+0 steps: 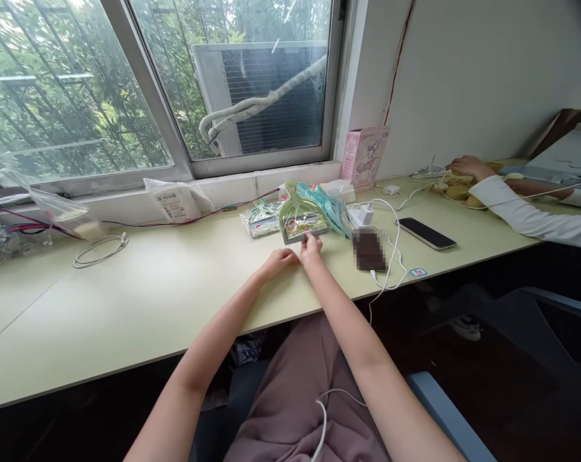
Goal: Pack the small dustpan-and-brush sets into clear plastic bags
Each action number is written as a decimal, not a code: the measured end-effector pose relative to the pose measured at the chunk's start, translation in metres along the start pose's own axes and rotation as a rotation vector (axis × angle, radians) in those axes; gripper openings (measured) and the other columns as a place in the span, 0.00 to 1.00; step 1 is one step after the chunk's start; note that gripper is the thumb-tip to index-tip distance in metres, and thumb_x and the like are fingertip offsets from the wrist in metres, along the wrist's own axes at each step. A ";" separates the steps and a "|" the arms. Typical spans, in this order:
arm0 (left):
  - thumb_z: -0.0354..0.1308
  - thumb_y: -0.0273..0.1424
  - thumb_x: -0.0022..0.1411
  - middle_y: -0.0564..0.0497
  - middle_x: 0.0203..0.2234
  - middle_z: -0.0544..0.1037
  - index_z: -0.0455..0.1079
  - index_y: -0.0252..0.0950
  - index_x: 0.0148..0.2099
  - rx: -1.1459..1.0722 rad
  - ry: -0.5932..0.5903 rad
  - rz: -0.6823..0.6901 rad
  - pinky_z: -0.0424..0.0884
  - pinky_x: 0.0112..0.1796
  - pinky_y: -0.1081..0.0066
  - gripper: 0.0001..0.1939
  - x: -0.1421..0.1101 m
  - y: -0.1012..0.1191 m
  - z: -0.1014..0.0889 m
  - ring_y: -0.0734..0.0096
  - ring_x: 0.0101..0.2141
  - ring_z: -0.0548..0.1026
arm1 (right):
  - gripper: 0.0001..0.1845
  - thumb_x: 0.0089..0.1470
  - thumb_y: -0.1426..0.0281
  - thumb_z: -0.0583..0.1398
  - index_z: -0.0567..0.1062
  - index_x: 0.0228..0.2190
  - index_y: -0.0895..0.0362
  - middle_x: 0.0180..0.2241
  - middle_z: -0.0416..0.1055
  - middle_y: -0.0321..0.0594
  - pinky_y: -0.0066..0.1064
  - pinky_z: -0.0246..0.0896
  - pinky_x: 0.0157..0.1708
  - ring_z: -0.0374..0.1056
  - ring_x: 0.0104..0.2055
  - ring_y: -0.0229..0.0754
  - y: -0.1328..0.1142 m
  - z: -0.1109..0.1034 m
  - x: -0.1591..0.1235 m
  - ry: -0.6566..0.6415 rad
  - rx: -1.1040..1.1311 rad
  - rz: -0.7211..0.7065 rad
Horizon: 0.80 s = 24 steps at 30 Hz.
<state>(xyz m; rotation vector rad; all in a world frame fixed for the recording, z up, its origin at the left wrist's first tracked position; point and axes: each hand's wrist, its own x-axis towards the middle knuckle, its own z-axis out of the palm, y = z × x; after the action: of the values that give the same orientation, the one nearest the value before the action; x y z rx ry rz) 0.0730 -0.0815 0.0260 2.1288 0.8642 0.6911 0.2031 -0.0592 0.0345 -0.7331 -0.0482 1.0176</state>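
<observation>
Forearms reach over the desk (pixel 126 301) near edge. Our right hand (pixel 311 246) pinches the wrapped green dustpan (pixel 300 221), leaning mid-desk toward the back edge; left hand (pixel 279 261) rests loosely curled beside, holding nothing. We judge handling underway; next needs steadying.

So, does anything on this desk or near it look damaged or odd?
Yes, two things. A dark crack runs down the white wall beside the window frame. Also, a white charging cable loops over the desk edge. The right hand pinches the wrapped green dustpan; the left hand rests beside it.
</observation>
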 end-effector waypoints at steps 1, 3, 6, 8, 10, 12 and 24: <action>0.55 0.39 0.61 0.45 0.35 0.81 0.76 0.33 0.35 0.001 -0.020 0.009 0.71 0.44 0.64 0.15 0.000 -0.002 -0.002 0.63 0.37 0.77 | 0.10 0.48 0.81 0.63 0.73 0.33 0.57 0.26 0.76 0.29 0.17 0.71 0.31 0.72 0.27 0.29 0.000 0.000 0.000 0.004 0.005 0.004; 0.63 0.42 0.56 0.44 0.38 0.81 0.76 0.32 0.41 -0.068 -0.084 0.019 0.71 0.44 0.63 0.18 -0.001 -0.006 -0.009 0.61 0.39 0.77 | 0.09 0.48 0.79 0.64 0.72 0.33 0.57 0.26 0.75 0.28 0.17 0.71 0.30 0.72 0.27 0.29 0.000 -0.001 0.001 0.016 -0.021 0.003; 0.71 0.46 0.50 0.39 0.44 0.79 0.69 0.33 0.56 -0.332 -0.151 -0.007 0.71 0.48 0.61 0.36 -0.002 -0.009 -0.020 0.58 0.44 0.78 | 0.08 0.48 0.76 0.65 0.73 0.33 0.55 0.25 0.74 0.27 0.19 0.73 0.29 0.72 0.27 0.30 0.001 -0.002 0.000 -0.016 -0.119 0.010; 0.66 0.51 0.54 0.36 0.49 0.77 0.63 0.35 0.61 -0.486 -0.111 -0.064 0.71 0.50 0.60 0.40 -0.004 -0.008 -0.027 0.58 0.45 0.78 | 0.09 0.48 0.76 0.65 0.73 0.33 0.55 0.25 0.75 0.28 0.22 0.74 0.30 0.73 0.28 0.32 0.001 -0.002 -0.001 -0.061 -0.129 0.014; 0.59 0.55 0.59 0.37 0.53 0.75 0.63 0.37 0.61 -0.580 0.008 -0.132 0.71 0.50 0.60 0.36 -0.006 -0.007 -0.030 0.60 0.44 0.79 | 0.10 0.48 0.79 0.64 0.74 0.34 0.56 0.26 0.76 0.29 0.23 0.75 0.34 0.74 0.31 0.32 0.001 -0.001 -0.002 -0.098 -0.083 0.017; 0.57 0.54 0.61 0.41 0.55 0.74 0.65 0.39 0.58 -0.634 0.170 -0.163 0.72 0.49 0.61 0.31 -0.006 -0.006 -0.031 0.64 0.42 0.80 | 0.13 0.47 0.83 0.63 0.75 0.35 0.58 0.28 0.77 0.31 0.23 0.74 0.38 0.75 0.33 0.33 0.002 0.000 -0.003 -0.135 -0.060 0.026; 0.63 0.33 0.54 0.44 0.37 0.80 0.65 0.33 0.49 -0.668 0.350 -0.177 0.75 0.41 0.59 0.20 0.001 -0.006 -0.015 0.62 0.30 0.81 | 0.12 0.48 0.83 0.62 0.76 0.35 0.59 0.29 0.76 0.32 0.27 0.75 0.39 0.75 0.34 0.35 0.008 -0.001 -0.004 -0.269 -0.199 0.059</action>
<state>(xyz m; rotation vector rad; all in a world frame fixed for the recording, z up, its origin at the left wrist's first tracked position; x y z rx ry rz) 0.0608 -0.0712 0.0301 1.3438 0.8371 1.0968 0.1948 -0.0604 0.0302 -0.7766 -0.3670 1.1744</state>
